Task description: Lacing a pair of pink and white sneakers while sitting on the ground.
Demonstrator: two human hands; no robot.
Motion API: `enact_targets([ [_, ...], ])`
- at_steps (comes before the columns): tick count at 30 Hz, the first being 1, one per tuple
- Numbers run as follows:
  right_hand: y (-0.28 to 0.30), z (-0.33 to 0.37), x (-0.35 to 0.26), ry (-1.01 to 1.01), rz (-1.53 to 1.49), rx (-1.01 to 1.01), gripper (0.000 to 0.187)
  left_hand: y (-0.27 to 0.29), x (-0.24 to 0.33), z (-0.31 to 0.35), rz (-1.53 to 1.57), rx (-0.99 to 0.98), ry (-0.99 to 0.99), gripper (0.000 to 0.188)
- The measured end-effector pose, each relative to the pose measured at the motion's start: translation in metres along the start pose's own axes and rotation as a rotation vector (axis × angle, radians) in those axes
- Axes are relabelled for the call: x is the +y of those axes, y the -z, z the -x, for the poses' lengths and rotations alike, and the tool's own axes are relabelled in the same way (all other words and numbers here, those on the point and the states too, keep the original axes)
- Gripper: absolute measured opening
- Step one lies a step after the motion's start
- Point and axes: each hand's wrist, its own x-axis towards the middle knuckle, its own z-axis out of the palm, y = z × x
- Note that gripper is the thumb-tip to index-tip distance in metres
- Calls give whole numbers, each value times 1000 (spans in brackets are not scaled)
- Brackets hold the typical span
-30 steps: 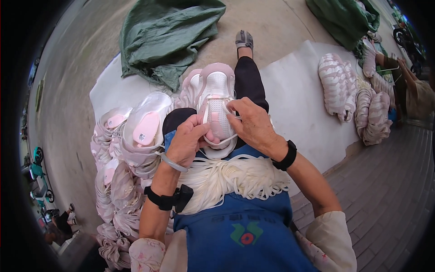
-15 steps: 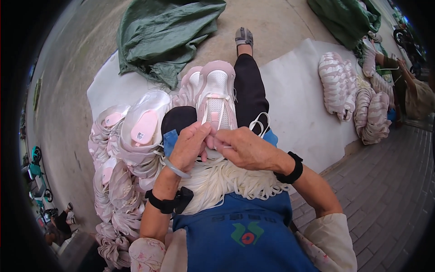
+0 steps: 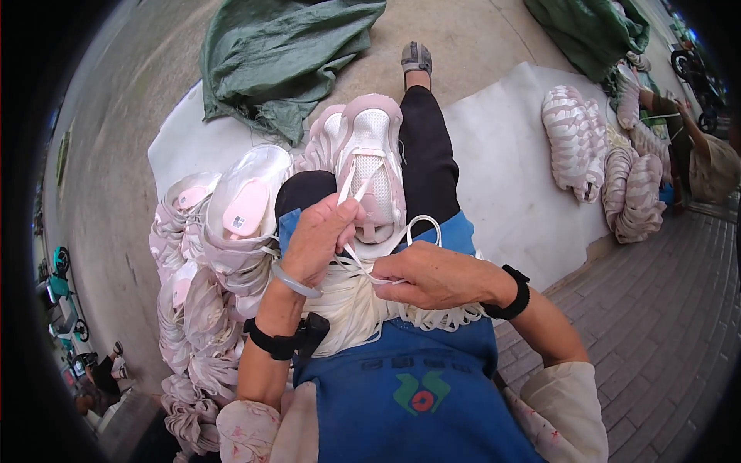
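Between my knees rests a pink and white shoe upper [image 3: 369, 147], its toe pointing away from me. A white shoelace [image 3: 353, 185] runs from its front eyelets back toward my hands. My left hand [image 3: 320, 235] is closed on that lace beside the upper's near left edge. Lower and to the right, my right hand [image 3: 436, 274] pinches a lace end that stretches across from the left hand. A loop of lace stands up above the right hand. Across my blue apron [image 3: 413, 386] lies a thick bundle of loose white laces [image 3: 347, 297], just under both hands.
Stacked pink and white shoe uppers [image 3: 204, 309] crowd my left side. A green woven sack [image 3: 285, 58] lies ahead on the ground. More stacked uppers [image 3: 573, 143] sit on a white sheet [image 3: 502, 154] at right, near another person [image 3: 710, 166]. Another sack [image 3: 587, 35] is at far right.
My hands have moved apart; the right hand went down and right, drawing the lace out between them. The lace on the upper now crosses toward the left hand.
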Motion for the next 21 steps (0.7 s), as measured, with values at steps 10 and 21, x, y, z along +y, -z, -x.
enact_targets([
  [10,38,43,3,-80,-880,928,32,26,61,42,753,-284,-469,22],
  [21,31,57,25,128,-1452,675,65,51,64,50,892,-298,-524,19],
])
